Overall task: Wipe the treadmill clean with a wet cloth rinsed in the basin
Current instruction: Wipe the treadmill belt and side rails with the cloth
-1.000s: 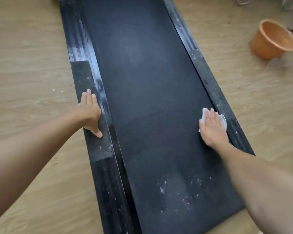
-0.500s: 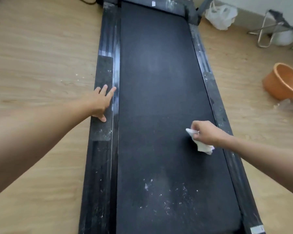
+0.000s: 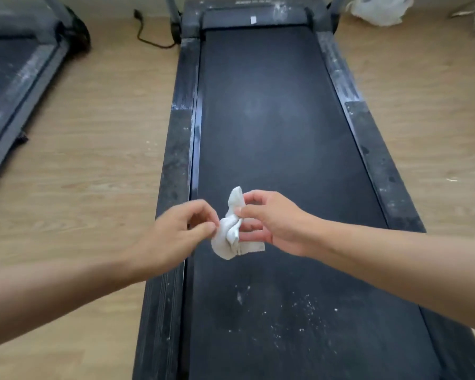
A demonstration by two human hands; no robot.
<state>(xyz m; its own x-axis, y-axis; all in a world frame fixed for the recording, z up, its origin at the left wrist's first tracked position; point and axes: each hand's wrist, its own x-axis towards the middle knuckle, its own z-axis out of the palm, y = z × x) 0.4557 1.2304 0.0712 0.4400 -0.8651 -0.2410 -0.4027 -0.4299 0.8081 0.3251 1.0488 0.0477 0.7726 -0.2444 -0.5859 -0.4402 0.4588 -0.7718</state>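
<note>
One white cloth (image 3: 232,234) is held crumpled at the middle of the frame, over the black belt (image 3: 285,182) of the treadmill (image 3: 269,105). Its right side is pinched between the thumb and curled fingers of the right hand (image 3: 274,223). Its left edge is nipped by the thumb and forefinger of the left hand (image 3: 176,234). The two hands are thus set close together, with only the cloth between them. One corner of the cloth is stood up above the right thumb.

White specks (image 3: 299,311) are scattered over the lower part of the belt. Two side rails are counted, the left rail (image 3: 176,149) and the right rail (image 3: 373,160), both smeared with pale dust. One small white label (image 3: 253,20) is stuck on the motor cover (image 3: 280,16) at the top of the frame. The line of writing above it is too blurred to be read.

A second treadmill (image 3: 14,78) is seen in part at the upper left. One black cable (image 3: 146,39) is laid on the wooden floor (image 3: 93,160) between the two machines. One white plastic bag (image 3: 379,9) is seen at the upper right.
</note>
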